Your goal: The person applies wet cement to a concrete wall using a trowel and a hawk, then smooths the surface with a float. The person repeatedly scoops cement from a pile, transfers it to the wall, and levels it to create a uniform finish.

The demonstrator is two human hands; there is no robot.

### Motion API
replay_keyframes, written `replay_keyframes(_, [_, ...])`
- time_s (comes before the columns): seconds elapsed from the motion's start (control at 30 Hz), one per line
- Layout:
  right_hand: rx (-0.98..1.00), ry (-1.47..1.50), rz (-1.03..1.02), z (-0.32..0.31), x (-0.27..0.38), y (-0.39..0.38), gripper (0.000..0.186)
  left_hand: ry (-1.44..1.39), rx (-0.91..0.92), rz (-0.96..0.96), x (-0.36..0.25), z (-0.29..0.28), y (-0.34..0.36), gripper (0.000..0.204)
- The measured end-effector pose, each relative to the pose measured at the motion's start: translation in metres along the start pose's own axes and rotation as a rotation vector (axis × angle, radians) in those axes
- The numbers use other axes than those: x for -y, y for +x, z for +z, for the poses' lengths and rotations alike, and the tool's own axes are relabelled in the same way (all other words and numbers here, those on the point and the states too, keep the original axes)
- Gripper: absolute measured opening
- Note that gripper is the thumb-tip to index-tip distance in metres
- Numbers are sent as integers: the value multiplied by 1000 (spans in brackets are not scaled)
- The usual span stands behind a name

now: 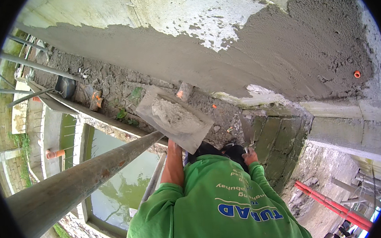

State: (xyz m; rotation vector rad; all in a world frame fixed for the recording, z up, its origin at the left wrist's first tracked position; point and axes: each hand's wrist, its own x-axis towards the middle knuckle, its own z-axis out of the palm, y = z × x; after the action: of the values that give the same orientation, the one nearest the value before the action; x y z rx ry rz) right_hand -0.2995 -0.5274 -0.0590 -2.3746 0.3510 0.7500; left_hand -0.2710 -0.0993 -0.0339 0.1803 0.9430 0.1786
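Note:
My left hand point(173, 146) is under a square mortar board point(148, 111), its fingers mostly hidden by it. A heap of wet grey mortar point(174, 113) lies on the board. Close to my body on the right, my right hand point(249, 156) is closed round a handle. A flat grey blade seen nearly edge-on, which looks like a trowel point(247, 130), points away from that hand. Ahead rises a wall point(173, 5), partly coated with wet grey plaster point(283, 55); neither hand touches it.
A thick metal pole point(88, 179) slants up at my left. Beyond it, greenish water point(119, 181) lies below a plank edge point(107, 125). Rubble and a black bucket point(66, 86) line the wall's foot. Red pipes point(333, 204) lie at lower right. An orange pipe end point(357, 74) pokes from the plaster.

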Motion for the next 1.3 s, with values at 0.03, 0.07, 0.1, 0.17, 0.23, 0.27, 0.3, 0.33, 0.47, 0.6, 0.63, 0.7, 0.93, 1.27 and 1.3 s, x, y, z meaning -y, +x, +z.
replay_keyframes(0.03, [-20,24,5,2,0,0,41,7,6,-2,-3,4,4,35])
replay_keyframes(0.07, [-36,41,0,0,6,2,41,13,13,4,-6,9,5,35])
replay_keyframes(0.1, [1,74,66,-3,17,4,40,13,10,10,-8,10,6,35])
replay_keyframes(0.17, [76,137,209,-13,50,-4,39,12,13,12,-10,10,11,35])
replay_keyframes(0.23, [52,78,128,2,22,13,39,16,16,11,-12,15,14,35])
replay_keyframes(0.27, [44,42,86,7,7,19,39,16,17,12,-10,15,15,35])
replay_keyframes(0.3, [64,20,41,7,5,17,41,19,9,19,-9,13,18,35])
replay_keyframes(0.33, [83,-7,-6,6,7,17,42,8,2,22,-7,9,21,35])
replay_keyframes(0.47, [7,-225,-186,11,-2,4,49,-11,-23,12,14,-5,54,35])
replay_keyframes(0.6, [166,-471,18,15,15,8,56,-34,-56,31,43,-38,131,35])
replay_keyframes(0.63, [192,-550,24,24,1,16,54,-37,-60,27,52,-47,159,34])
replay_keyframes(0.7, [266,-636,38,38,-21,27,49,-35,-66,26,73,-69,218,34])
replay_keyframes(0.93, [313,-717,-2,35,-36,39,38,-15,5,76,134,-115,405,34])
replay_keyframes(1.27, [394,-742,203,39,-26,54,34,35,90,160,195,-110,489,34])
replay_keyframes(1.3, [380,-748,160,35,-30,57,34,-27,84,183,196,-105,487,34])
